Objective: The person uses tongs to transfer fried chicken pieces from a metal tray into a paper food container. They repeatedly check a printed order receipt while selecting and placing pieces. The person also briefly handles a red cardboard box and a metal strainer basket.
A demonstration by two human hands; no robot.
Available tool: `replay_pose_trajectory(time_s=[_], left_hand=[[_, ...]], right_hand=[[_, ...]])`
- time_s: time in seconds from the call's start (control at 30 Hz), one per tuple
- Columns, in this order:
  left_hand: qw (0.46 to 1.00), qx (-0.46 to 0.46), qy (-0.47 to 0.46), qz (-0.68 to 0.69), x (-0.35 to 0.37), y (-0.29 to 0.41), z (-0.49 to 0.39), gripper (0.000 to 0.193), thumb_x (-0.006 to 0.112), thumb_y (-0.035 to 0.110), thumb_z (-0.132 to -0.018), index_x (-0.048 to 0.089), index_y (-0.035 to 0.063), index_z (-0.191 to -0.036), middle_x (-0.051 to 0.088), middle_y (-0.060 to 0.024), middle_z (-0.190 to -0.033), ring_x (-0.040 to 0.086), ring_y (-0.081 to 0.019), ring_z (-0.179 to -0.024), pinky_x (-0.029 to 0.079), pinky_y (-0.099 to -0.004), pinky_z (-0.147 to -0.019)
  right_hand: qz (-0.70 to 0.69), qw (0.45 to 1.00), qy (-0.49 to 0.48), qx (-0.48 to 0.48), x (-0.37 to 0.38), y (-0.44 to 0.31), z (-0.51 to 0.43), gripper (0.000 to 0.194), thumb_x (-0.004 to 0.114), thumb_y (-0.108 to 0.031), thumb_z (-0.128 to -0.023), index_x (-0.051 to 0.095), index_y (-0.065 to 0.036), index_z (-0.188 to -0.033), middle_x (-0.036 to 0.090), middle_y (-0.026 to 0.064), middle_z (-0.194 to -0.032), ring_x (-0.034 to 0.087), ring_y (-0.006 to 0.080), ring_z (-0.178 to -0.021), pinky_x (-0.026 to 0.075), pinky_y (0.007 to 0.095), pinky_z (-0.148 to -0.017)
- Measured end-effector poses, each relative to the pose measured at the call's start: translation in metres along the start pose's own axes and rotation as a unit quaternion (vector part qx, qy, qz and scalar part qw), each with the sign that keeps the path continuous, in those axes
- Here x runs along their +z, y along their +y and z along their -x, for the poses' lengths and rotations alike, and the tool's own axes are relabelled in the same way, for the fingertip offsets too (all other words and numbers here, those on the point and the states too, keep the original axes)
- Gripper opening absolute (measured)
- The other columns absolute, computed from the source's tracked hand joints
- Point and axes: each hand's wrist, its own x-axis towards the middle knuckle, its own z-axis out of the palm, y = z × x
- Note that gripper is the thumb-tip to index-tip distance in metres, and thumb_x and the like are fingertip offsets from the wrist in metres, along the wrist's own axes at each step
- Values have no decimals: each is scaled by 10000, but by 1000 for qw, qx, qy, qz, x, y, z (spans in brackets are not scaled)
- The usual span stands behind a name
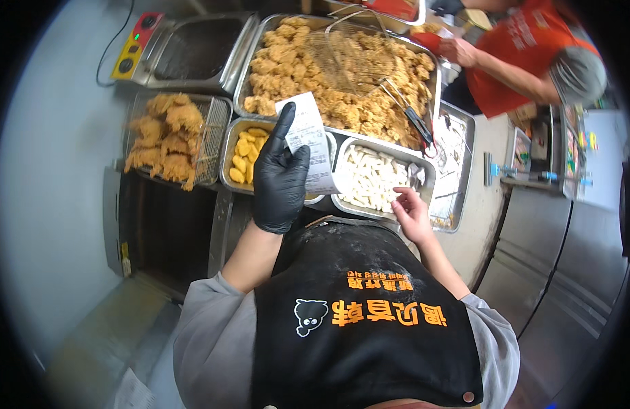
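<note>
My left hand (pixel 280 179), in a black glove, grips a printed paper receipt (pixel 317 161) between thumb and fingers. The receipt hangs over the trays with its lower end curled. Bare and with fingers loosely bent, my right hand (pixel 413 214) is above the near right edge of a metal tray (pixel 428 176) of white rice-cake sticks (pixel 371 179); I cannot tell if it touches the rim. Beyond the receipt lies a large tray (pixel 239 97) piled with fried chicken pieces (pixel 294 66). Yellow nuggets (pixel 243 153) fill a smaller tray left of the receipt.
A wire skimmer basket (pixel 350 56) and dark-handled tongs (pixel 417 120) rest on the chicken. Larger fried pieces (pixel 166 138) sit in a wire basket (pixel 217 133) at left, below a countertop fryer (pixel 192 51). A co-worker in a red apron (pixel 519 61) stands at upper right.
</note>
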Motion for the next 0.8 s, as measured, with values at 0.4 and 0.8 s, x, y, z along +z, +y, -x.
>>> replay_pose_trajectory(time_s=[0.4, 0.8], left_hand=[[965, -33, -249, 75, 146, -6, 13, 882, 534, -251, -886, 304, 22, -1692, 390, -152, -1714, 506, -218, -1481, 459, -341, -1171], [926, -48, -367, 70, 369, -29, 116, 925, 595, -174, -866, 210, -47, -1697, 352, -188, -1724, 431, -192, -1520, 392, -332, -1209]], right_hand=[[-109, 922, 217, 300, -37, 155, 252, 487, 737, -281, -1024, 595, -16, -1407, 661, 65, -926, 680, 157, -748, 551, 322, -684], [-193, 888, 202, 366, -107, 317, 418, 464, 707, -304, -1054, 591, -26, -1407, 718, 103, -1046, 667, 175, -787, 550, 335, -689]])
